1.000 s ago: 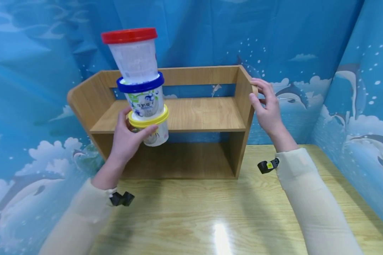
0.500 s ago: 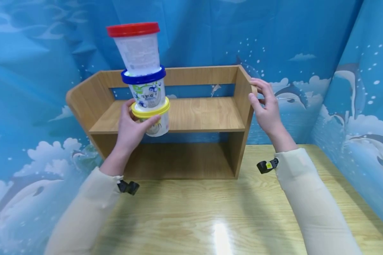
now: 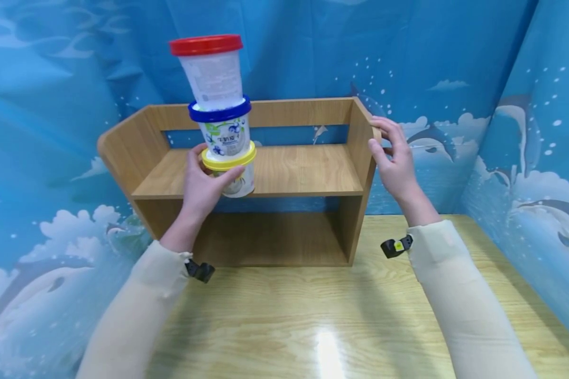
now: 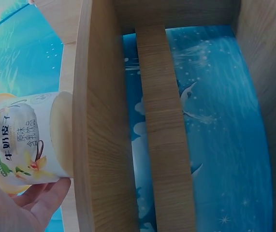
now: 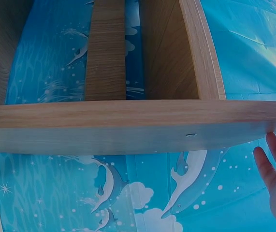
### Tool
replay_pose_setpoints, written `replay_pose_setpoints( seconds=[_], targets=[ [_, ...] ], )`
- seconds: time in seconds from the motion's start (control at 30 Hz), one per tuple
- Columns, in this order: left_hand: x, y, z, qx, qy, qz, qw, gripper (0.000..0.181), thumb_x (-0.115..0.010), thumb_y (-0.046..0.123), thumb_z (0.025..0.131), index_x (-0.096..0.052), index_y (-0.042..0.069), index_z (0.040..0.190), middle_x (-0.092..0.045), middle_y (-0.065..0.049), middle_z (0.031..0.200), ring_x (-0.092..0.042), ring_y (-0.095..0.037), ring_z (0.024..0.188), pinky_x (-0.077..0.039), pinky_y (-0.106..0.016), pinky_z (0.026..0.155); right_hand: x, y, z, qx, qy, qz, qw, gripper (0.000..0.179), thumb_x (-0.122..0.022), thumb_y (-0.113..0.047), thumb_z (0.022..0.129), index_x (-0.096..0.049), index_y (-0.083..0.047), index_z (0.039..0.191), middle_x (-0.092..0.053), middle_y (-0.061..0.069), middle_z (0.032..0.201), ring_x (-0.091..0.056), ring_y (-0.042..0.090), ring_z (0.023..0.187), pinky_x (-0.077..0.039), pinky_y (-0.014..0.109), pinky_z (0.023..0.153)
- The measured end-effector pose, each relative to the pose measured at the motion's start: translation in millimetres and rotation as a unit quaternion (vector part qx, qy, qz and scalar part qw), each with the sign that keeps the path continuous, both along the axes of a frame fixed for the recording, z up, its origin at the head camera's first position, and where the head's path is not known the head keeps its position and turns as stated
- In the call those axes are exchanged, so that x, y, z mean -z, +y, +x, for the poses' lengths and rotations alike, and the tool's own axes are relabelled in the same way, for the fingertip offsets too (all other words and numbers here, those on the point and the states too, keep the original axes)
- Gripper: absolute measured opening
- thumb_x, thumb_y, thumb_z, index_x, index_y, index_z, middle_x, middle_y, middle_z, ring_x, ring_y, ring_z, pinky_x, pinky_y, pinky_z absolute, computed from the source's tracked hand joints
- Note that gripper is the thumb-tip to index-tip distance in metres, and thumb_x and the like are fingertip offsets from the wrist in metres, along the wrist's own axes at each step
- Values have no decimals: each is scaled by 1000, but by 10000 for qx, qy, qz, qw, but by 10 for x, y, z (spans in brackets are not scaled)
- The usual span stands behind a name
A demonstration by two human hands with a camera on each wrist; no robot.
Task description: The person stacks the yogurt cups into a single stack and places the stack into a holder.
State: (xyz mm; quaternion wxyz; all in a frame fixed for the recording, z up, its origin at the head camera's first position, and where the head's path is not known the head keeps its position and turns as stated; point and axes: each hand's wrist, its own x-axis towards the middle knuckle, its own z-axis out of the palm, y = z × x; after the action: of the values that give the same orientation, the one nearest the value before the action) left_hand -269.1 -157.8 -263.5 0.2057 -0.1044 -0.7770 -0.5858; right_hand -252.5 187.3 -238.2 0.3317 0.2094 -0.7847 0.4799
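Three white tubs stand in a leaning stack, lifted in front of the shelf's upper board. My left hand (image 3: 201, 184) grips the bottom tub (image 4: 21, 140), the one with a yellow lid, thumb in front and fingers behind. On it rests a blue-lidded tub (image 3: 229, 138) printed with blueberries. The top tub (image 3: 215, 79) has a red lid. In the left wrist view the bottom tub appears close to the upper board's front edge. My right hand (image 3: 394, 158) holds the rounded edge of the wooden shelf's right side panel (image 3: 362, 126), fingers bent.
The two-tier wooden shelf (image 3: 308, 171) stands on a pale wooden table (image 3: 275, 310). Its left side panel (image 3: 128, 150) rises beyond my left hand. The lower board (image 3: 275, 239) lies beneath. A blue sea-print curtain (image 3: 303, 47) hangs behind and along both sides.
My left hand has carried the stacked tubs upward and to the right, nearer the upper board. The right hand has kept its place on the side panel.
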Motion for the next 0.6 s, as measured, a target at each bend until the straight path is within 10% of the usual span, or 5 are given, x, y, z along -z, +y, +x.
replay_pose_setpoints(
  seconds=[0.6],
  targets=[
    [32, 107, -243, -310, -257, -41, 9992, 91, -80, 47, 76, -25, 20, 143, -47, -3, 137, -49, -17, 122, -42, -36, 103, 6, -4, -6, -10, 50, -4, 10000, 38, -47, -8, 100, -46, 2, 136, -39, 14, 145, -43, 31, 122, -40, 28, 86]
  ],
)
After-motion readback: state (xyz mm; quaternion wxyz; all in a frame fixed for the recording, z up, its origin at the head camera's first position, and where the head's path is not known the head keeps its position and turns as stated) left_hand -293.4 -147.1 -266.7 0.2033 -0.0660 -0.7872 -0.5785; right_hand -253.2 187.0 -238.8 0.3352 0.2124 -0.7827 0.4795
